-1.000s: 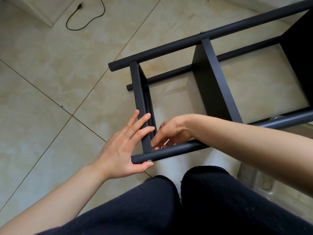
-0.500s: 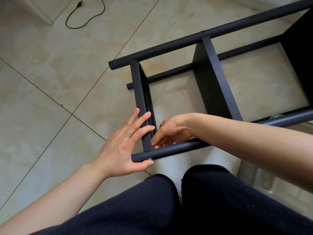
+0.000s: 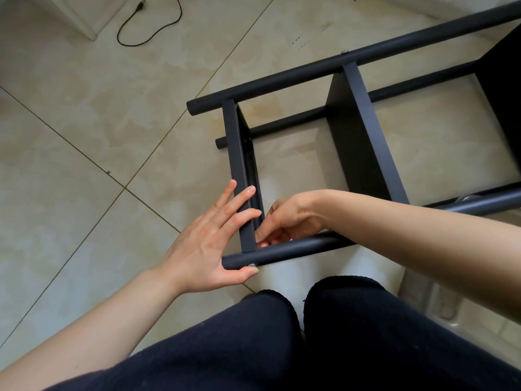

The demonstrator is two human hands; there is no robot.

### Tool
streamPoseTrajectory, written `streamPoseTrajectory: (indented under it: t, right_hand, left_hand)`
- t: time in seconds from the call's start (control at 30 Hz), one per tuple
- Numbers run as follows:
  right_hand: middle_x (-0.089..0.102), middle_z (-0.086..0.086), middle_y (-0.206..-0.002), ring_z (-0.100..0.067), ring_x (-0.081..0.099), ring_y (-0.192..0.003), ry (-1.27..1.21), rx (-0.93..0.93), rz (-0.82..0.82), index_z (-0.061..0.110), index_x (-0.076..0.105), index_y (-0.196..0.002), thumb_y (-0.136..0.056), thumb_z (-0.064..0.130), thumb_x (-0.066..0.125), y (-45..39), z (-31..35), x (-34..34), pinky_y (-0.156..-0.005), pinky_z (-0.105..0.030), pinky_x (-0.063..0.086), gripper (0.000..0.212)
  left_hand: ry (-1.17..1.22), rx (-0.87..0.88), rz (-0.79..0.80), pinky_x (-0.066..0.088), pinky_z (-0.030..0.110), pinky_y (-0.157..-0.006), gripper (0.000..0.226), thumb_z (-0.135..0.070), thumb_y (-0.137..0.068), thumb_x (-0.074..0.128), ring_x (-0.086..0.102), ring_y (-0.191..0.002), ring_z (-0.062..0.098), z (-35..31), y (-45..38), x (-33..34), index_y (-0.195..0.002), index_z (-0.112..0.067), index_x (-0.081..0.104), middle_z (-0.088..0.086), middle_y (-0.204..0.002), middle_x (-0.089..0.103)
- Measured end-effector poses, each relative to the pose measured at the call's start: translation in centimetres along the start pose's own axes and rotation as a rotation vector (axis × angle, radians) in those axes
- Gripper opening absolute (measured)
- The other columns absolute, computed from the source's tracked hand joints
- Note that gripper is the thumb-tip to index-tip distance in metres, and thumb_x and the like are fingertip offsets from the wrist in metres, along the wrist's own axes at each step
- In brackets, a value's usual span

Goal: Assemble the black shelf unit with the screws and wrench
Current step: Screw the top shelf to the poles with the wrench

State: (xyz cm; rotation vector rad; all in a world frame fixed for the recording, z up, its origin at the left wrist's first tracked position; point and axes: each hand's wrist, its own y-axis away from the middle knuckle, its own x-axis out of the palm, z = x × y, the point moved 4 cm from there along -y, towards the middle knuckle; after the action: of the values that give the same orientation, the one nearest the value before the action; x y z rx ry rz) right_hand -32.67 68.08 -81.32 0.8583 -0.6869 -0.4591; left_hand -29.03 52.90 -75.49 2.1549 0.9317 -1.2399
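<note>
Step in hand, as I judge it: fixing the end shelf panel (image 3: 239, 176) to the near tube (image 3: 284, 251) of the black shelf unit (image 3: 363, 142), which lies on its side on the tiled floor (image 3: 84, 136). Screw (image 3: 253, 266) sits in the near tube right at the panel joint, head facing the person's knees (image 3: 282, 320).

Left hand (image 3: 208, 241): fingers straight and spread, flat against the outer face of the end panel, thumb under the near tube touching the screw head. Bracing, not gripping anything.

Right hand (image 3: 287, 224): reached inside the frame between end panel and near tube, fingers curled into the inner corner opposite the screw. Probably pinching a nut or the screw tip there, but the corner is dark and fingers cover it, so can't tell what it holds, if anything.

No wrench visible. A second screw head (image 3: 343, 52) shows on the far tube (image 3: 338, 66) above the middle panel (image 3: 366, 136), so that joint looks done.

Next move likely calls for keeping the panel hole lined up with the tube hole, starting the thread by hand, then fetching the wrench to tighten. Left hand needs to keep the panel square so the screw doesn't cross-thread.

Black cable (image 3: 146, 26) lies on the floor at top left, well apart from the work.
</note>
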Motion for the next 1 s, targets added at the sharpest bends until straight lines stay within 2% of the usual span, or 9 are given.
streamPoseTrajectory:
  t: [0.1, 0.17, 0.33, 0.43, 0.53, 0.7, 0.83, 0.9, 1.0]
  right_hand:
    - [0.064, -0.007, -0.077, -0.018, 0.059, -0.077, 0.007, -0.008, -0.038, 0.006, 0.065, -0.082, -0.092, 0.006, 0.063, -0.23, 0.05, 0.31, -0.086, -0.032, 0.048, 0.010]
    - [0.063, -0.009, -0.082, -0.020, 0.058, -0.081, 0.003, -0.024, -0.049, 0.004, 0.065, -0.086, -0.091, 0.005, 0.063, -0.31, 0.12, 0.40, -0.088, -0.035, 0.047, 0.006]
    - [0.066, -0.005, -0.072, -0.016, 0.061, -0.070, -0.057, -0.018, -0.005, 0.006, 0.066, -0.076, -0.093, 0.004, 0.061, 0.05, -0.03, 0.01, -0.077, -0.029, 0.050, 0.017]
    - [0.065, -0.005, -0.071, -0.016, 0.060, -0.070, -0.043, -0.014, -0.015, 0.007, 0.065, -0.074, -0.093, 0.004, 0.061, 0.03, -0.01, 0.05, -0.078, -0.029, 0.050, 0.019]
    - [0.063, -0.006, -0.078, -0.016, 0.059, -0.074, 0.009, -0.007, -0.055, 0.007, 0.064, -0.078, -0.092, 0.006, 0.061, -0.35, 0.10, 0.29, -0.085, -0.031, 0.049, 0.014]
    - [0.065, -0.006, -0.078, -0.015, 0.061, -0.072, -0.011, 0.008, -0.024, 0.007, 0.065, -0.084, -0.093, 0.007, 0.061, -0.23, 0.19, 0.25, -0.076, -0.028, 0.051, 0.010]
    - [0.064, -0.006, -0.074, -0.014, 0.057, -0.068, -0.019, 0.023, -0.005, 0.006, 0.066, -0.076, -0.093, 0.006, 0.063, 0.05, 0.24, -0.14, -0.070, -0.025, 0.051, 0.017]
    - [0.061, -0.007, -0.074, -0.014, 0.056, -0.068, -0.008, 0.021, -0.017, 0.006, 0.064, -0.076, -0.093, 0.005, 0.062, -0.16, 0.26, 0.08, -0.076, -0.026, 0.050, 0.018]
    - [0.060, -0.008, -0.078, -0.017, 0.055, -0.076, -0.007, 0.028, -0.015, 0.006, 0.063, -0.078, -0.094, 0.006, 0.059, -0.59, 0.06, 0.56, -0.095, -0.034, 0.045, 0.017]
  left_hand:
    - [-0.005, -0.001, 0.000, 0.058, 0.041, -0.086, 0.081, -0.063, -0.076, 0.065, 0.004, -0.157, 0.022, -0.04, 0.00, -0.05, -0.143, -0.026, 0.040, -0.009, -0.169, 0.012]
    - [-0.006, 0.001, -0.001, 0.058, 0.039, -0.084, 0.080, -0.063, -0.076, 0.065, 0.004, -0.157, 0.022, -0.09, -0.06, -0.11, -0.143, -0.026, 0.040, -0.009, -0.169, 0.012]
    - [-0.007, 0.002, 0.006, 0.053, 0.030, -0.082, 0.080, -0.063, -0.076, 0.065, 0.004, -0.157, 0.022, -0.12, -0.13, -0.13, -0.143, -0.026, 0.041, -0.009, -0.169, 0.013]
    - [-0.009, 0.001, 0.008, 0.052, 0.029, -0.081, 0.080, -0.063, -0.076, 0.064, 0.004, -0.157, 0.022, -0.10, -0.11, -0.10, -0.143, -0.026, 0.040, -0.008, -0.169, 0.013]
    - [-0.013, -0.002, 0.010, 0.053, 0.030, -0.080, 0.081, -0.063, -0.076, 0.064, 0.004, -0.157, 0.022, -0.12, -0.14, -0.13, -0.143, -0.026, 0.040, -0.007, -0.169, 0.014]
    - [-0.014, -0.004, 0.012, 0.054, 0.032, -0.080, 0.081, -0.063, -0.075, 0.064, 0.005, -0.157, 0.023, -0.15, -0.08, -0.16, -0.144, -0.027, 0.039, -0.006, -0.169, 0.014]
    - [-0.013, -0.007, 0.016, 0.056, 0.034, -0.079, 0.081, -0.062, -0.075, 0.065, 0.005, -0.157, 0.023, -0.12, -0.08, -0.14, -0.144, -0.027, 0.039, -0.007, -0.169, 0.014]
    - [-0.016, -0.008, 0.015, 0.056, 0.033, -0.077, 0.081, -0.063, -0.075, 0.064, 0.005, -0.157, 0.023, -0.12, -0.06, -0.13, -0.144, -0.027, 0.038, -0.007, -0.169, 0.013]
    - [-0.019, -0.011, 0.014, 0.056, 0.032, -0.075, 0.081, -0.064, -0.075, 0.063, 0.004, -0.157, 0.022, -0.11, -0.02, -0.09, -0.144, -0.028, 0.038, -0.009, -0.169, 0.012]
